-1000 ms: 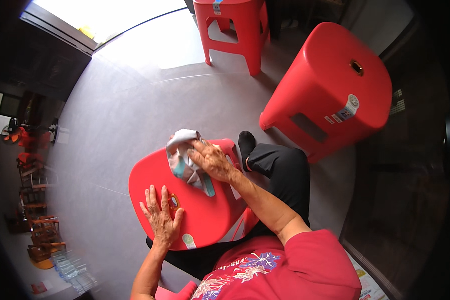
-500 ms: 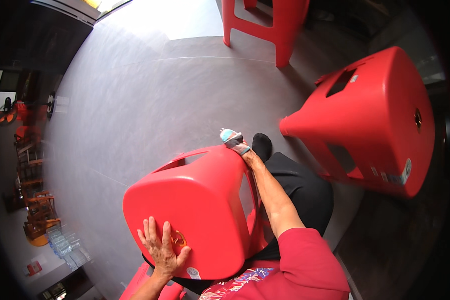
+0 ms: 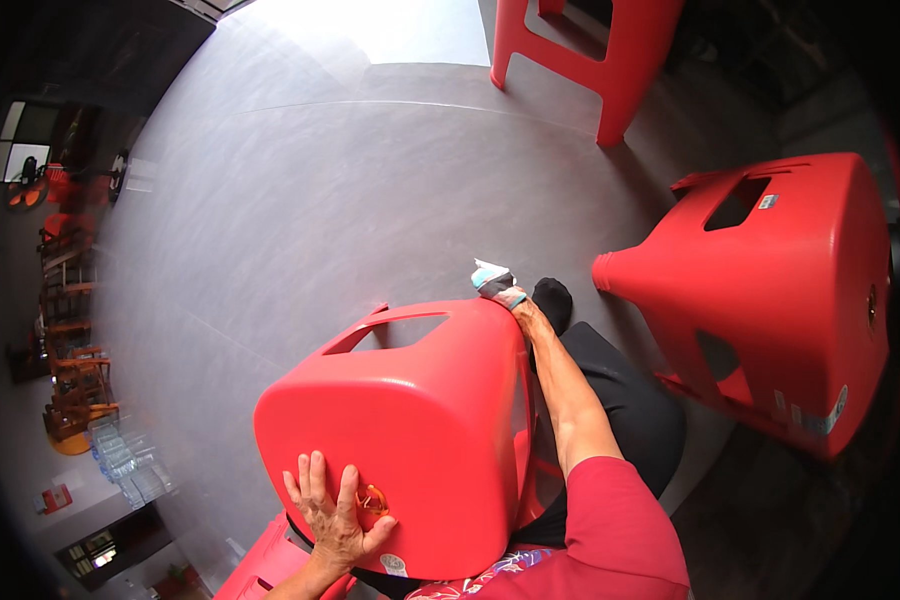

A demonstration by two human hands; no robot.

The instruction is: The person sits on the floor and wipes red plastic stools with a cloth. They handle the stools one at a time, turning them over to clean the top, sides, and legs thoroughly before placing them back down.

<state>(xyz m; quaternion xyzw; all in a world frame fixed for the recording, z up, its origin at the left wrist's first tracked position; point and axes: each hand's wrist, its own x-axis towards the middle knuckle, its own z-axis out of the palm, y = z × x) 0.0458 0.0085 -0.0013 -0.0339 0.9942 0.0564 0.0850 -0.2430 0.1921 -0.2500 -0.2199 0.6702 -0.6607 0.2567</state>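
Observation:
A red plastic stool (image 3: 410,420) lies tilted against my lap, its seat facing me and its legs pointing away. My left hand (image 3: 332,515) is pressed flat on the seat, fingers spread, beside the small gold emblem (image 3: 372,500). My right arm reaches along the stool's right side. At the stool's far edge my right hand (image 3: 515,298) holds a striped cloth (image 3: 495,280) in teal, grey and pink with a white tip. The cloth hides most of the fingers.
Another red stool (image 3: 760,290) lies on its side at the right. A third red stool (image 3: 580,65) stands at the far right, and part of a red one (image 3: 265,565) shows below my left forearm. Wooden chairs (image 3: 75,340) and wrapped clear bottles (image 3: 130,465) line the left.
My right hand and the cloth have shifted slightly along the stool's far edge. My left hand stays on the seat. The whole view has turned a little, moving the surroundings.

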